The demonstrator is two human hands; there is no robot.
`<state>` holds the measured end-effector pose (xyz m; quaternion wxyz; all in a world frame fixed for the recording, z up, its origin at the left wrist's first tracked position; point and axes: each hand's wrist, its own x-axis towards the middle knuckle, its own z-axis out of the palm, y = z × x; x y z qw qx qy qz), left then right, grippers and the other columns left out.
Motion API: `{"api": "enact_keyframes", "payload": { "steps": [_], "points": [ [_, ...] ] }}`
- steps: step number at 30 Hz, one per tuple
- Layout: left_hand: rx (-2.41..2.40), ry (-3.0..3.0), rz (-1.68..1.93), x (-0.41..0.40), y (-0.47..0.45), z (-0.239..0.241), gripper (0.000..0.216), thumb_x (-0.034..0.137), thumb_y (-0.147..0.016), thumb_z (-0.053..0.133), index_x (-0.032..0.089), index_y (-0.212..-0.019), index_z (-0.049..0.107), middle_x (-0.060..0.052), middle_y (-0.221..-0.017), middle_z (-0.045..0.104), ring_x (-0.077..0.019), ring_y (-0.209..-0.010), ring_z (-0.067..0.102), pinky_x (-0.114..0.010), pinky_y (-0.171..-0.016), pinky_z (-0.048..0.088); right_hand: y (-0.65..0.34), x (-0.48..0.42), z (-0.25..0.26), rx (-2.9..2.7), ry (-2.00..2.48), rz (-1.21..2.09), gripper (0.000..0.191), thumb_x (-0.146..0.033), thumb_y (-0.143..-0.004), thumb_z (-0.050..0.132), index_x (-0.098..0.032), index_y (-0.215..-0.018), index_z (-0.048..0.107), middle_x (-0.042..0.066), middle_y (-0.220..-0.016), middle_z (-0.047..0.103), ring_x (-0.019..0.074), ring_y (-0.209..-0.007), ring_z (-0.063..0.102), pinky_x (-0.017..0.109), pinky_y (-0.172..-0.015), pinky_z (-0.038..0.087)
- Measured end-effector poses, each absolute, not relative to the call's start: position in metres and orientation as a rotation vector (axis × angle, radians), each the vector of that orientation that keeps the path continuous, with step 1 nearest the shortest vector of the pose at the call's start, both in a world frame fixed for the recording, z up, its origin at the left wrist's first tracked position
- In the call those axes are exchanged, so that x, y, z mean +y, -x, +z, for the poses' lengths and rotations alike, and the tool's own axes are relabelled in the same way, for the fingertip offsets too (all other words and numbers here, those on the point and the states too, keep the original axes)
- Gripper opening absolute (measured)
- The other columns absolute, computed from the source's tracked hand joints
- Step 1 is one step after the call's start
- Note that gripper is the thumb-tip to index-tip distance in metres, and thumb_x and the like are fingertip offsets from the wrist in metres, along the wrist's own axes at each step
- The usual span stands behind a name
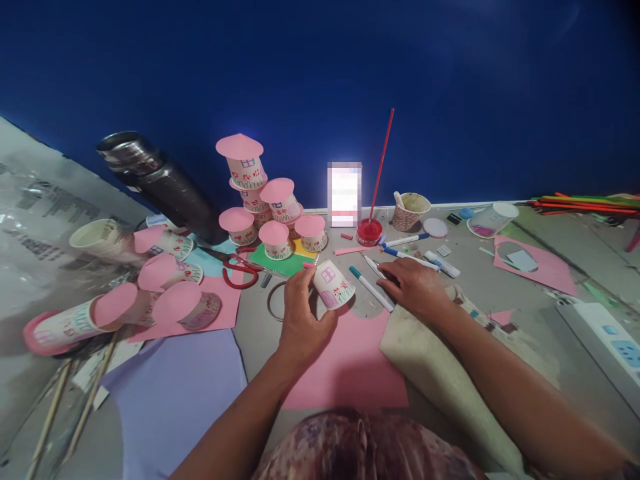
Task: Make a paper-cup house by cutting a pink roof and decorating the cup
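Observation:
My left hand grips a small white paper cup decorated with a drawn window and red flowers, tilted on its side above a pink paper sheet. My right hand rests palm down on the floor just right of the cup, its fingers curled over the markers lying there. Whether those fingers grip one marker is hidden. A stack of finished cup houses with pink round roofs stands behind.
More pink-roofed cups lie at the left beside a dark flask. Red scissors, a red paint cup with a red stick, a lilac sheet, a rolled cloth and a power strip surround me.

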<state>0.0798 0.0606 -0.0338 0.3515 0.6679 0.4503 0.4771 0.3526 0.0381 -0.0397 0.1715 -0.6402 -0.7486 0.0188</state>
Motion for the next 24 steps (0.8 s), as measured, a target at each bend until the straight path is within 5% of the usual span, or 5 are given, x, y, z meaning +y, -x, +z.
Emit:
{"api": "enact_keyframes", "payload": {
  "steps": [20,24],
  "points": [
    [1.192,-1.977,1.149,0.060,-0.078,-0.041,0.075,0.017,-0.081,0.081,0.030,-0.147,0.048,-0.014,-0.146,0.055,-0.0337,-0.140,0.052,-0.053,-0.119,0.042,-0.345,0.038,-0.036,-2.118,1.887,0.043,0.020,-0.028,-0.101,0.062,-0.021,-0.115,0.074,0.011,-0.104,0.078,0.0271,-0.098,0.071,0.034,-0.077,0.045],
    [1.210,-2.076,1.167,0.062,-0.077,-0.044,0.076,0.020,-0.082,0.081,0.028,-0.150,0.046,-0.015,-0.145,0.056,-0.0332,-0.138,0.054,-0.054,-0.117,0.045,-0.335,0.032,-0.026,-2.142,1.811,0.085,0.027,-0.043,-0.103,0.062,-0.019,-0.100,0.074,0.010,-0.092,0.077,0.0257,-0.090,0.070,0.034,-0.078,0.043]
  ]
}}
